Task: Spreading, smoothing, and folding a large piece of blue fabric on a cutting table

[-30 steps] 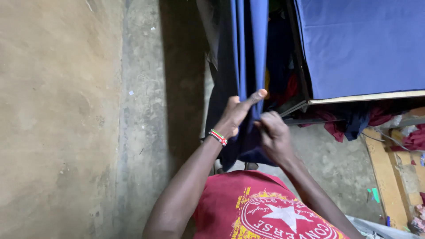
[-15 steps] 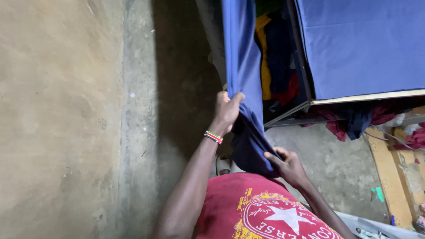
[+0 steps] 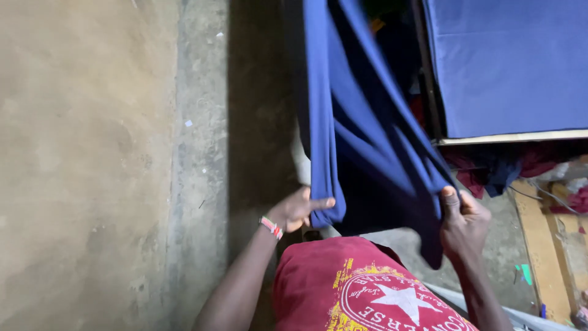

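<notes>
Where blue cloth (image 3: 367, 153) drapes, fingertips hidden

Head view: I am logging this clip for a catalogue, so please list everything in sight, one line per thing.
blue cloth: one, dark blue, hanging in folds at centre, held at two points
blue sheet: one, blue, flat on a surface at upper right
wooden edge: one, pale, under the blue sheet
heap of clothes: several, red and dark blue, below that edge
wooden planks: pale, on the floor at right
wall: tan, rough, at left
floor: grey concrete, lower right
red shirt: one, red with a white star print, bottom centre
wristband: one, beaded, on the left wrist
left hand: grip on the cloth's left edge
right hand: grip on the cloth's right fold
</notes>
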